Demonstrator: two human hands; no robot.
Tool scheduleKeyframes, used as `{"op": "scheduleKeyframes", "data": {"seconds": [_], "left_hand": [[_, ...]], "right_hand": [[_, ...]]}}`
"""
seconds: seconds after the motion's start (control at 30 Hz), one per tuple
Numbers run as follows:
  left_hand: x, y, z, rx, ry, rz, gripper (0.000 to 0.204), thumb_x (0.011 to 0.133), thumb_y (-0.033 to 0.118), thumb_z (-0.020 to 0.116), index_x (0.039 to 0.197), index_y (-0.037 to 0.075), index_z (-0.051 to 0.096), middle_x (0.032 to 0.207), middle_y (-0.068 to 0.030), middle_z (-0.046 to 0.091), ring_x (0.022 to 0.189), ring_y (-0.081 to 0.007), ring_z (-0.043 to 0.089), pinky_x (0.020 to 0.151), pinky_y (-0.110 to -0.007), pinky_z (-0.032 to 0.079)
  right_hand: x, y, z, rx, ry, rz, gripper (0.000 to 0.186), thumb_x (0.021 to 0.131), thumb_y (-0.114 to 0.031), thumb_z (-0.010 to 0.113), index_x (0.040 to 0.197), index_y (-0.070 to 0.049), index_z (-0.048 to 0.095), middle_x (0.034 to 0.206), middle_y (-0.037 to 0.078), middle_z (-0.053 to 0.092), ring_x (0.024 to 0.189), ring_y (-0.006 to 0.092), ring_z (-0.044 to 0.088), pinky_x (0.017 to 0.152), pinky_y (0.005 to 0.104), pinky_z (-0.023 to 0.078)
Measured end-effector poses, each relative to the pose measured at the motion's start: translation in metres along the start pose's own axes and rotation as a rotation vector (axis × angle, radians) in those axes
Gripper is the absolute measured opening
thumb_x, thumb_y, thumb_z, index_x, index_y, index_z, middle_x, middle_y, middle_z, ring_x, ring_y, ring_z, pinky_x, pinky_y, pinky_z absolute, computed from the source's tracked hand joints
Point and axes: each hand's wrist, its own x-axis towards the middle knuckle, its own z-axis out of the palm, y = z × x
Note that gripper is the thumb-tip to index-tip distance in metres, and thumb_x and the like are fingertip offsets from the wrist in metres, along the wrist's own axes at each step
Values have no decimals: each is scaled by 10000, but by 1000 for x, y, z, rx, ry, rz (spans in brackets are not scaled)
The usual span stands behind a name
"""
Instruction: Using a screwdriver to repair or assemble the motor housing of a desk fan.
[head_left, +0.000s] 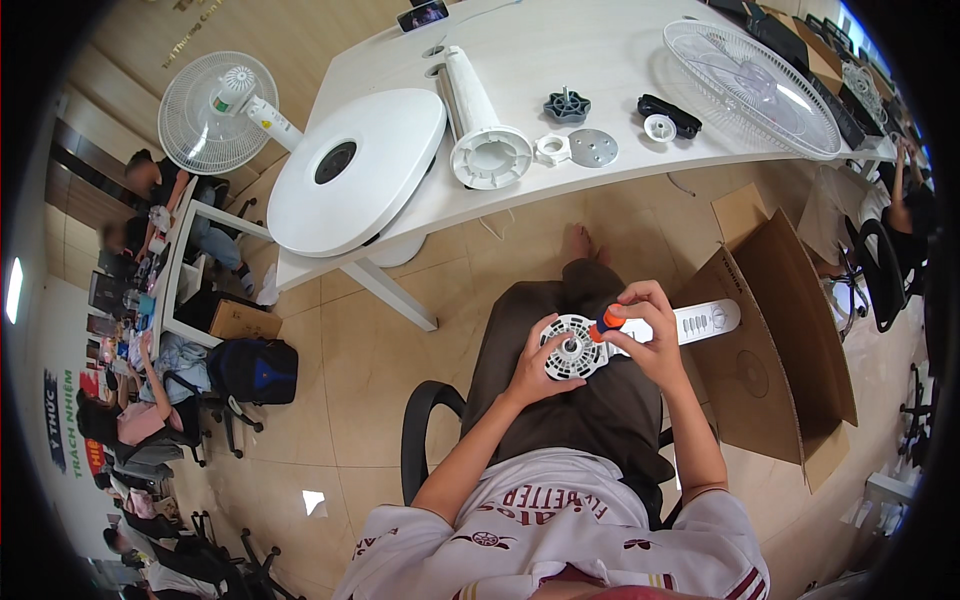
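A white fan motor head with a slotted round face rests over my lap. Attached to it, a white control panel with a row of buttons stretches to the right. My left hand is closed round the left rim of the motor head, thumb near its centre. Pinched in the fingers of my right hand is a short orange and dark blue screwdriver, held at the right edge of the motor head. Its tip is hidden, so I cannot tell what it touches.
The white table ahead bears a round fan base, a stand tube, a grey knob, a metal disc and a fan guard. An open cardboard box stands at my right. People sit at the far left.
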Motion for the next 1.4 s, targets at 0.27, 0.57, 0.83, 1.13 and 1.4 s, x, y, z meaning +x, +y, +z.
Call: {"op": "scheduleKeyframes", "data": {"seconds": [0.27, 0.57, 0.83, 1.13, 1.4], "left_hand": [[-2, -4, 0, 18, 13, 20, 870, 649, 363, 1008, 1395, 84, 657, 1596, -255, 404, 1446, -461, 492, 1176, -516, 453], [0, -1, 1, 4, 8, 8, 866, 651, 374, 1006, 1389, 80, 660, 1594, -252, 408, 1445, -458, 494, 1179, -511, 451], [0, -2, 0, 5, 9, 11, 866, 652, 368, 1006, 1389, 76, 657, 1589, -259, 411, 1455, -462, 479, 1190, -518, 434], [1, 0, 0, -4, 7, 11, 870, 649, 360, 1008, 1392, 77, 656, 1594, -261, 408, 1455, -463, 478, 1189, -519, 435], [0, -1, 0, -3, 8, 6, 869, 653, 372, 1006, 1394, 81, 660, 1605, -261, 400, 1461, -461, 473, 1187, -517, 437]], "right_hand": [[4, 3, 2, -11, 39, 62, 304, 797, -36, 860, 1075, -29, 736, 1146, 125, 700, 1082, 297, 682, 966, 400, 532], [-2, 9, -7, -49, 65, 56, 280, 808, -38, 875, 1045, -11, 729, 1098, 139, 688, 1055, 272, 684, 942, 383, 533], [6, 4, -6, -32, 37, 30, 217, 862, -32, 801, 1072, -26, 745, 1182, 149, 763, 1112, 310, 694, 1000, 428, 516], [0, 6, -5, -56, 24, 29, 223, 859, -59, 824, 1070, -28, 761, 1135, 124, 678, 1040, 268, 677, 957, 386, 518], [4, 2, -3, 9, 2, 78, 284, 927, -22, 733, 1211, -6, 713, 1236, 174, 712, 1132, 311, 698, 1013, 400, 523]]}}
